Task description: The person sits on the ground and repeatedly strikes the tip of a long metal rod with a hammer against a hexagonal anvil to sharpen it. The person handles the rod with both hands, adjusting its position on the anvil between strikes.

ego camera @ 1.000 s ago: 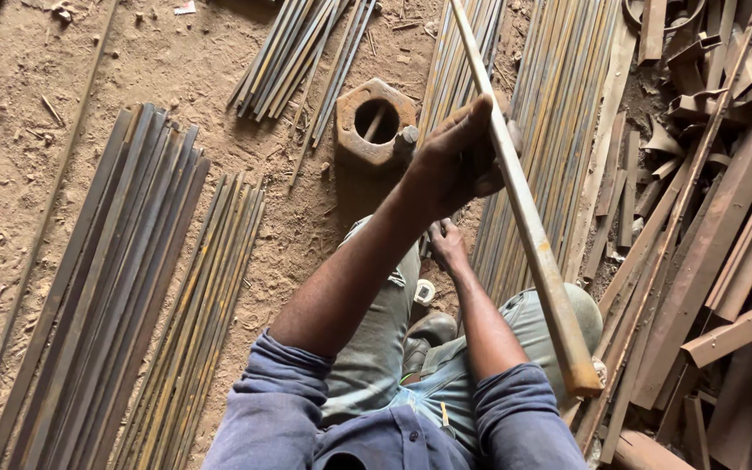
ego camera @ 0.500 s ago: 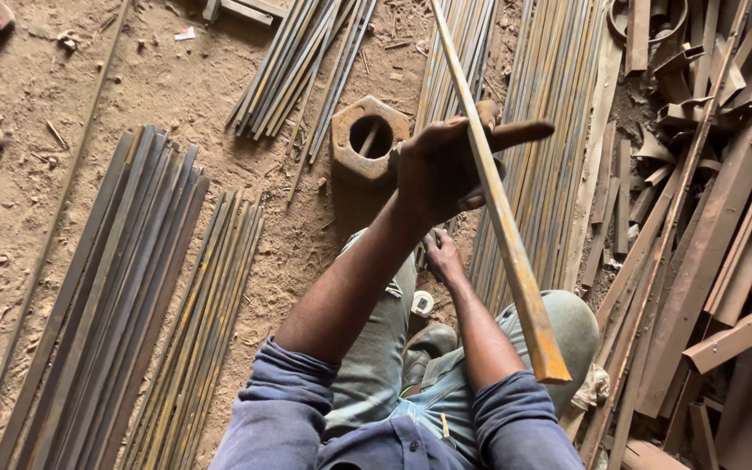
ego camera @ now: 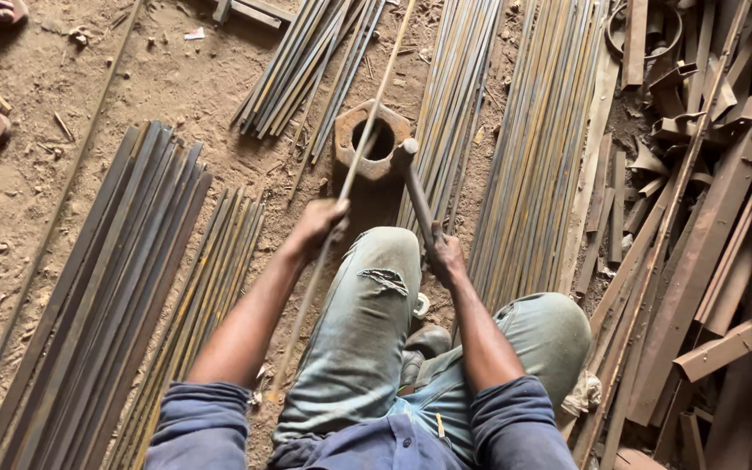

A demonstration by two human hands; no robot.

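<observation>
Head view | left hand [ego camera: 319,222] clamped thin rod [ego camera: 350,174] over hexagonal block [ego camera: 374,139] | right hand [ego camera: 446,257] gripped hammer [ego camera: 415,187], head resting there.

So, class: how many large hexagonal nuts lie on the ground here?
1. The hexagonal nut lies on the dirt ahead of the knees, between the rod bundles; the hammer head rests at its edge. Others may be hidden.

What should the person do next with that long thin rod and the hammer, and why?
Probably slide the thin rod so its middle rests flat on the hexagonal metal block. The left hand grips the rod, which crosses the block's hole, while the right hand holds the hammer with its head at the block's edge, seemingly ready to strike.
</observation>
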